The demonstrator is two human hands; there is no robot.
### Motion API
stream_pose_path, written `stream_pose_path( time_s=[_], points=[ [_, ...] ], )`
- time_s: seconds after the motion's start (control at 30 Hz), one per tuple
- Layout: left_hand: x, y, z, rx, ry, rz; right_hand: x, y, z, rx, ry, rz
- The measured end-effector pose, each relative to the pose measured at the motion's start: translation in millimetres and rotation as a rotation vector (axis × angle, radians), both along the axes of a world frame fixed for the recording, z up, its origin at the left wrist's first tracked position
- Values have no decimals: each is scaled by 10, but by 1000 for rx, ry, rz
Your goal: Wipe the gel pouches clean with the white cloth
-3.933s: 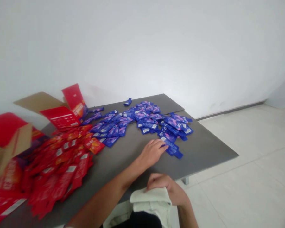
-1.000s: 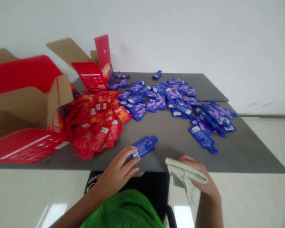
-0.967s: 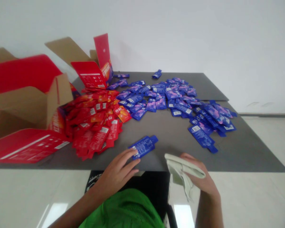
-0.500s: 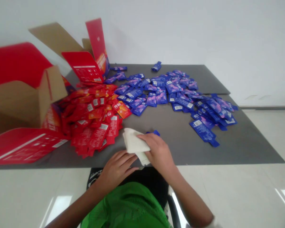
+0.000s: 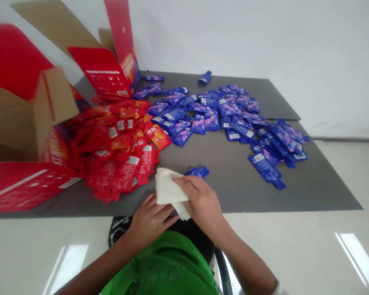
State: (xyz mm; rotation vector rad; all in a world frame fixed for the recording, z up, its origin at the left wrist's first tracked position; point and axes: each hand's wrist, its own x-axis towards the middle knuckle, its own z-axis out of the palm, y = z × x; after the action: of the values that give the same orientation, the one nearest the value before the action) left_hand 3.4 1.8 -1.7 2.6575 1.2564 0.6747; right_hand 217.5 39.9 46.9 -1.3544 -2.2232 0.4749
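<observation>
Left hand (image 5: 149, 219) curled; right hand (image 5: 201, 200) just beside it (fingers together).

A loose bright green mesh top (image 5: 162, 266) is being worn over a black garment with white print (image 5: 118, 233), and bare forearms (image 5: 246, 262) are being shown.

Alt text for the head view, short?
Two bare hands, the left hand and the right hand, hold a white cloth beside a blue sachet at the near edge of a dark grey table. Behind them lie heaped red sachets, scattered blue sachets and an open cardboard box.
</observation>
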Motion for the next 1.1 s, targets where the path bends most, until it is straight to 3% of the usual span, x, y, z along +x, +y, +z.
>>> stream_pose_path(
  time_s=[0.1, 0.2, 0.3, 0.4, 0.47, 0.53, 0.67, 0.77, 0.83, 0.9, 1.0, 1.1],
  points=[
    [12, 3, 30, -1, -16, 14, -17, 49, -118, -69, -75, 21],
    [28, 36, 71, -18, -64, -31, 271, 280, -116, -78, -116, -149],
    [30, 55, 73, -32, -91, -34, 431, 386, -2, -37, -130, -288],
    [19, 40, 34, -36, -85, -17, 223, 223, 48, -3, -47, -179],
    [12, 23, 14, -28, -52, 12, 14, 72, -1, -34, -45, -5],
    [11, 15, 15, -30, -24, 33, -90, 5, -81, -72, -63, 56],
    [23, 38, 65, -63, -69, -14, 174, 226, -147, -101, -87, -85],
    [28, 57, 86, -74, -94, -31, 439, 417, -47, -88, -139, -227],
    [24, 53, 76, -81, -94, -30, 434, 398, 30, -44, -109, -269],
    [18, 37, 51, -78, -77, -22, 268, 262, 56, -8, -30, -202],
    [10, 6, 17, -72, -20, 17, -55, 29, -29, -36, -16, 36],
    [15, 3, 23, -84, -13, 30, -112, 34, -147, -79, -58, 36]
  ],
)
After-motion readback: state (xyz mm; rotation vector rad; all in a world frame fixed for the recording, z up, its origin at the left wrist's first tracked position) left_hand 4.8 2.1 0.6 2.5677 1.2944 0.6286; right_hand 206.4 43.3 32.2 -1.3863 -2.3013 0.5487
